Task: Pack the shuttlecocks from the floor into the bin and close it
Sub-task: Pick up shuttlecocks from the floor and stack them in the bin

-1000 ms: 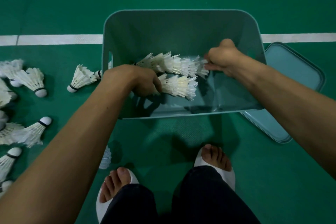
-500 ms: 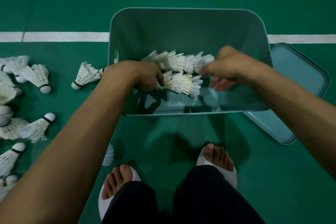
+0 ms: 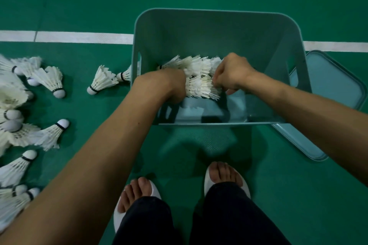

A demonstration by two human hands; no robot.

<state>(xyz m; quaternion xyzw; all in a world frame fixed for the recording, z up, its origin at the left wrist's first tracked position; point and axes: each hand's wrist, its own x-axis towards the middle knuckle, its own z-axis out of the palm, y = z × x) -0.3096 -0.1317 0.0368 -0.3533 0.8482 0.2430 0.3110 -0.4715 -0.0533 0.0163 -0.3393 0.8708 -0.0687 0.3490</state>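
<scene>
A teal plastic bin (image 3: 217, 26) stands open on the green floor ahead of my feet. Inside it, both hands hold nested rows of white shuttlecocks (image 3: 199, 77) low over the bin's bottom. My left hand (image 3: 175, 85) grips the left end of the rows; its fingers are hidden behind the wrist. My right hand (image 3: 231, 74) has its fingers curled on the feathers at the right end. Several loose shuttlecocks (image 3: 49, 79) lie on the floor to the left. The bin's lid (image 3: 328, 93) lies flat on the floor to the right.
A white court line (image 3: 79, 37) runs across the floor behind the bin. My feet in white slippers (image 3: 229, 179) stand just in front of the bin. One shuttlecock (image 3: 101, 80) lies close to the bin's left wall.
Both hands have lowered the shuttlecock rows deeper into the bin. My right hand has moved left from the upper row's end onto the lower feathers.
</scene>
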